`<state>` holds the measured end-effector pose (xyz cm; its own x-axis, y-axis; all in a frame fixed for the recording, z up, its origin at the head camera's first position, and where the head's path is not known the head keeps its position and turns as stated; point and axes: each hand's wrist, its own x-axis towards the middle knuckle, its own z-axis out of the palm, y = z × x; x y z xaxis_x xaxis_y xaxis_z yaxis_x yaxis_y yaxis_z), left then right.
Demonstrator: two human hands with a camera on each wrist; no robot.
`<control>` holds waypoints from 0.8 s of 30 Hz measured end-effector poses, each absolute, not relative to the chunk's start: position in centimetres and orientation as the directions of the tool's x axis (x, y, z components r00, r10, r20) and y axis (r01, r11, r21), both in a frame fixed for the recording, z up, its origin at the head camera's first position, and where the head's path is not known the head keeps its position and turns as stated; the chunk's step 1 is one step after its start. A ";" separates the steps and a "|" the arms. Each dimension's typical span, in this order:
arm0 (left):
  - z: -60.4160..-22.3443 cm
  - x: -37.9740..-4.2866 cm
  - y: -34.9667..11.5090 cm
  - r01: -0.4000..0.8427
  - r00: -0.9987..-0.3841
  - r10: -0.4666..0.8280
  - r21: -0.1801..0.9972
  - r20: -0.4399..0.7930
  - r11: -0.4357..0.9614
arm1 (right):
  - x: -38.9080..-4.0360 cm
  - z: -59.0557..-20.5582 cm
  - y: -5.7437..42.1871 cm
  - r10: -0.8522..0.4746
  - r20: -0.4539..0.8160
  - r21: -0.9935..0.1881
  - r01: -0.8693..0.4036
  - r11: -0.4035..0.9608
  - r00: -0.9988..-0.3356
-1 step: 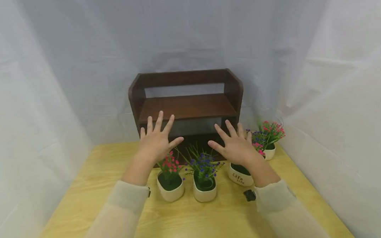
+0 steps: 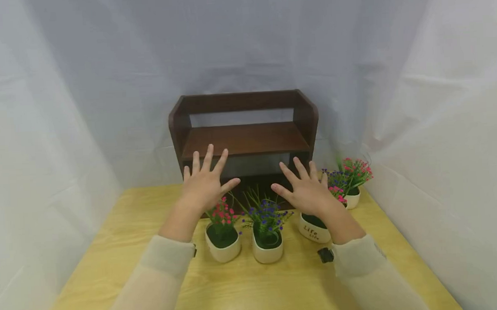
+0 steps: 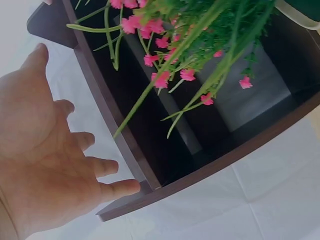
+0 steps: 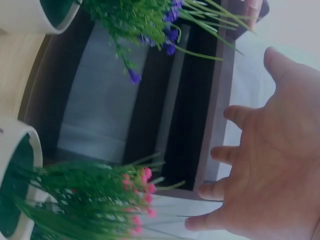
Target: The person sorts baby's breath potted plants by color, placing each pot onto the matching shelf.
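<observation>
Spread wide, my left hand [image 2: 203, 189] hovers over a white pot [image 2: 224, 254] of pink flowers, palm down and holding nothing. Similarly my right hand [image 2: 308, 194] has its fingers fanned out above a white pot [image 2: 313, 232] with "Life" lettering, whose plant it partly covers. Between the hands stands another white pot [image 2: 268, 255] with purple flowers [image 2: 268, 214]. In the left wrist view, the palm [image 3: 45, 150] faces the camera beside pink flowers [image 3: 160, 79]. The right wrist view likewise shows bare fingers, with purple and pink flowers to their left.
A dark brown two-level shelf [image 2: 243, 137] stands at the table's back, behind the pots. One more white pot [image 2: 352, 200] with pink flowers sits at the right rear. White sheets [image 2: 243, 39] surround the yellow wooden table [image 2: 123, 253]. Black wrist gear [image 2: 325, 255] shows by the right cuff.
</observation>
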<state>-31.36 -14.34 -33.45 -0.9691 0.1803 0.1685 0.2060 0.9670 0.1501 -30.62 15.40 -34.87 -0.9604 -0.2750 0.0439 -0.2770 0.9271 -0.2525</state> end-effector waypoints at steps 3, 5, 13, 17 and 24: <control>-33.5 -31.2 -14.5 0.202 -0.970 0.175 0.155 0.170 0.967 | -30.6 -34.9 15.3 -0.274 0.039 -0.267 -0.275 0.924 -0.961; -33.6 -31.1 -14.7 0.196 -0.971 0.168 0.161 0.170 0.967 | -30.6 -35.0 15.3 -0.272 0.040 -0.279 -0.273 0.921 -0.961; -34.4 -31.1 -16.3 0.137 -0.973 0.098 0.183 0.210 0.973 | -30.1 -36.1 15.5 -0.289 0.113 -0.298 -0.310 0.903 -0.951; -34.9 -31.4 -17.3 0.117 -0.967 0.067 0.196 0.247 0.974 | -29.6 -36.5 15.7 -0.333 0.155 -0.370 -0.367 0.854 -0.930; -35.5 -32.7 -18.9 0.099 -0.918 -0.029 0.301 0.394 0.949 | -28.7 -37.5 16.1 -0.378 0.126 -0.573 -0.378 0.727 -0.917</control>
